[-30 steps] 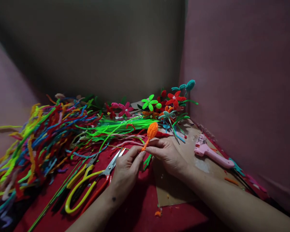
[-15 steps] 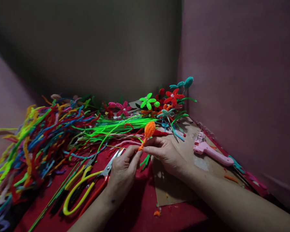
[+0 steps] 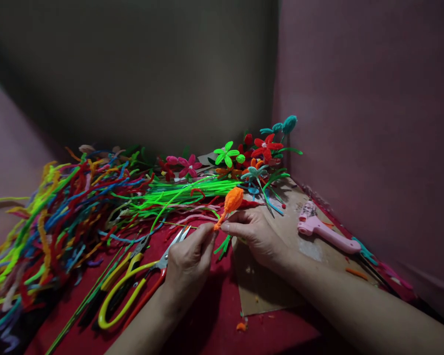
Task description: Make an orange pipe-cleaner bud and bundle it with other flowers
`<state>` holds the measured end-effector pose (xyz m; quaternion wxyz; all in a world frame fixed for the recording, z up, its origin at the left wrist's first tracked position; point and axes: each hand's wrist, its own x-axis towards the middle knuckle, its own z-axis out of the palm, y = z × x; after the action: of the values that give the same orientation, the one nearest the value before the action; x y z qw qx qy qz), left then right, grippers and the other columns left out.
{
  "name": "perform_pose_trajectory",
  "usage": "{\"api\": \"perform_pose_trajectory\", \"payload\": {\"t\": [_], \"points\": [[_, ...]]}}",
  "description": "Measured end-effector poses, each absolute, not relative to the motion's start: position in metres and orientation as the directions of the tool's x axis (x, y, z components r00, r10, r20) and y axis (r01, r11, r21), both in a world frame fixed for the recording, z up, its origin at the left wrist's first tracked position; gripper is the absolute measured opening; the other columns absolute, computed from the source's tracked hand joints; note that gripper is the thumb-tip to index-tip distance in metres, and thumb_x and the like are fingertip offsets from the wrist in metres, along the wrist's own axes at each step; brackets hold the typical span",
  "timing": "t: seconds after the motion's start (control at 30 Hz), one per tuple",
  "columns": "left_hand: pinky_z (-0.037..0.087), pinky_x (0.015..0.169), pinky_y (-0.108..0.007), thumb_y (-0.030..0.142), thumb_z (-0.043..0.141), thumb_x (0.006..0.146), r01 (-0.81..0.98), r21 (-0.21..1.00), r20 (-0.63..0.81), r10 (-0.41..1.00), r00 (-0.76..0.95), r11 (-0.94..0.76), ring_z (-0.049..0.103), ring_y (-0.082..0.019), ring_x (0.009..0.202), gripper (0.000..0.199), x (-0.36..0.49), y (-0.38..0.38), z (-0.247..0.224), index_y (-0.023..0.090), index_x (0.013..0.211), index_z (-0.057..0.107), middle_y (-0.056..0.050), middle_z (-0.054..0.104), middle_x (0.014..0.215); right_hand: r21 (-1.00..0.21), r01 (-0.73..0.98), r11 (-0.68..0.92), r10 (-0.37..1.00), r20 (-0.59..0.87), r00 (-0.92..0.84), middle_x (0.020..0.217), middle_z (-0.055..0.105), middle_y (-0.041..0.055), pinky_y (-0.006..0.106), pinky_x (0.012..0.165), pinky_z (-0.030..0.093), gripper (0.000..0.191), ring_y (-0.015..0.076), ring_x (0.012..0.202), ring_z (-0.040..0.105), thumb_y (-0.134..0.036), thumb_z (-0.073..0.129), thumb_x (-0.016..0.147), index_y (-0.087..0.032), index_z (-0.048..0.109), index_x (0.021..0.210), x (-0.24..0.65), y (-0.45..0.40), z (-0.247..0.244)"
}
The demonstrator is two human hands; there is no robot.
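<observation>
An orange pipe-cleaner bud (image 3: 233, 199) tilts up and to the right above the red surface, its narrow twisted end at the fingertips. My left hand (image 3: 191, 257) pinches that lower end between thumb and forefinger. Close beside the stalk, my right hand (image 3: 254, 235) is closed with thumb and forefinger together; what lies between them is hidden. Under and left of my left hand are scissors (image 3: 128, 276) with yellow and red handles, their blades apart. Pliers (image 3: 121, 272) with yellow and black handles lie next to them. Green pipe-cleaner ends (image 3: 224, 247) show below the hands.
A tangled heap of coloured pipe cleaners (image 3: 70, 217) fills the left. Green stems (image 3: 192, 190) lie across the middle, with finished flowers (image 3: 225, 154) behind. At right, a pink glue gun (image 3: 327, 232) rests on cardboard (image 3: 261, 291). Walls (image 3: 370, 98) stand close behind and at the right.
The orange bud has tipped further to the right and shifted slightly that way. My left hand has turned a little around its base; my right hand is nearly where it was.
</observation>
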<state>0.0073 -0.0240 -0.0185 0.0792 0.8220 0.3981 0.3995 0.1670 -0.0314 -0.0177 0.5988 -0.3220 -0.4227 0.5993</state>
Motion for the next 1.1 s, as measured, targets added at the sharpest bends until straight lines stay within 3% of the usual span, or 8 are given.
{"api": "perform_pose_trajectory", "payload": {"t": [0.17, 0.33, 0.43, 0.57, 0.67, 0.77, 0.93, 1.1], "points": [[0.037, 0.055, -0.018, 0.025, 0.051, 0.084, 0.52, 0.656, 0.45, 0.836, 0.314, -0.548, 0.046, -0.008, 0.054, 0.014, 0.011, -0.026, -0.013, 0.019, 0.09, 0.062, 0.003, 0.055, 0.062, -0.888, -0.454, 0.066, 0.992, 0.107, -0.066, 0.07, 0.066, 0.0012, 0.028, 0.074, 0.04, 0.011, 0.0125, 0.068, 0.055, -0.021, 0.072, 0.062, -0.013, 0.071, 0.07, 0.167, -0.03, -0.017], [0.027, 0.04, -0.016, 0.032, 0.057, 0.079, 0.219, 0.963, 0.09, 0.952, 0.291, -0.158, 0.036, -0.005, 0.043, 0.016, 0.017, -0.03, 0.0, 0.018, 0.084, 0.063, 0.005, 0.048, 0.052, -0.835, -0.549, -0.042, 0.988, 0.048, -0.148, 0.066, 0.064, -0.0004, 0.026, 0.068, 0.04, 0.009, 0.011, 0.064, 0.054, -0.017, 0.071, 0.062, -0.014, 0.069, 0.069, 0.167, -0.029, -0.015], [0.018, 0.034, -0.014, 0.035, 0.058, 0.078, 0.043, 0.992, -0.127, 0.916, 0.381, 0.119, 0.027, -0.002, 0.033, 0.019, 0.018, -0.029, 0.004, 0.017, 0.08, 0.059, 0.007, 0.045, 0.045, -0.81, -0.576, -0.112, 0.97, 0.037, -0.24, 0.067, 0.063, -0.0009, 0.025, 0.067, 0.04, 0.011, 0.01, 0.064, 0.054, -0.018, 0.069, 0.064, -0.014, 0.07, 0.074, 0.167, -0.029, -0.016], [0.015, 0.031, -0.015, 0.037, 0.056, 0.079, -0.074, 0.953, -0.219, 0.836, 0.503, 0.295, 0.018, -0.001, 0.028, 0.022, 0.018, -0.026, 0.003, 0.017, 0.074, 0.054, 0.008, 0.044, 0.04, -0.816, -0.567, -0.112, 0.961, 0.056, -0.271, 0.068, 0.063, 0.0003, 0.025, 0.066, 0.04, 0.011, 0.0106, 0.065, 0.055, -0.022, 0.069, 0.065, -0.014, 0.07, 0.072, 0.167, -0.03, -0.018], [0.017, 0.032, -0.016, 0.038, 0.052, 0.082, -0.036, 0.973, -0.181, 0.847, 0.499, 0.229, 0.021, -0.002, 0.028, 0.023, 0.02, -0.028, -0.001, 0.017, 0.073, 0.053, 0.007, 0.046, 0.043, -0.835, -0.549, -0.032, 0.976, 0.092, -0.197, 0.066, 0.063, 0.0013, 0.027, 0.066, 0.04, 0.009, 0.0124, 0.065, 0.054, -0.021, 0.069, 0.064, -0.012, 0.068, 0.067, 0.167, -0.031, -0.018], [0.024, 0.037, -0.018, 0.037, 0.047, 0.084, 0.169, 0.986, -0.06, 0.915, 0.399, -0.009, 0.035, -0.004, 0.035, 0.027, 0.022, -0.032, -0.005, 0.016, 0.068, 0.052, 0.004, 0.051, 0.051, -0.853, -0.522, 0.025, 0.984, 0.114, -0.138, 0.063, 0.061, 0.0006, 0.027, 0.065, 0.039, 0.007, 0.0122, 0.062, 0.052, -0.019, 0.067, 0.067, -0.012, 0.068, 0.065, 0.165, -0.032, -0.02], [0.037, 0.056, -0.022, 0.027, 0.05, 0.083, 0.409, 0.794, 0.333, 0.886, 0.324, -0.448, 0.049, -0.01, 0.056, 0.013, 0.023, -0.038, -0.012, 0.018, 0.083, 0.059, 0.001, 0.056, 0.064, -0.85, -0.521, 0.069, 0.991, 0.117, -0.06, 0.069, 0.062, -0.0002, 0.027, 0.07, 0.04, 0.004, 0.013, 0.068, 0.052, -0.017, 0.069, 0.066, -0.015, 0.069, 0.069, 0.161, -0.034, -0.024], [0.032, 0.047, -0.019, 0.029, 0.049, 0.085, 0.3, 0.905, 0.207, 0.928, 0.309, -0.301, 0.04, -0.006, 0.046, 0.017, 0.022, -0.037, -0.011, 0.017, 0.077, 0.058, 0.005, 0.047, 0.055, -0.876, -0.464, 0.13, 0.988, 0.156, -0.018, 0.068, 0.06, 0.0001, 0.028, 0.074, 0.039, 0.006, 0.0143, 0.072, 0.051, -0.02, 0.071, 0.066, -0.015, 0.068, 0.065, 0.159, -0.035, -0.023]]}}
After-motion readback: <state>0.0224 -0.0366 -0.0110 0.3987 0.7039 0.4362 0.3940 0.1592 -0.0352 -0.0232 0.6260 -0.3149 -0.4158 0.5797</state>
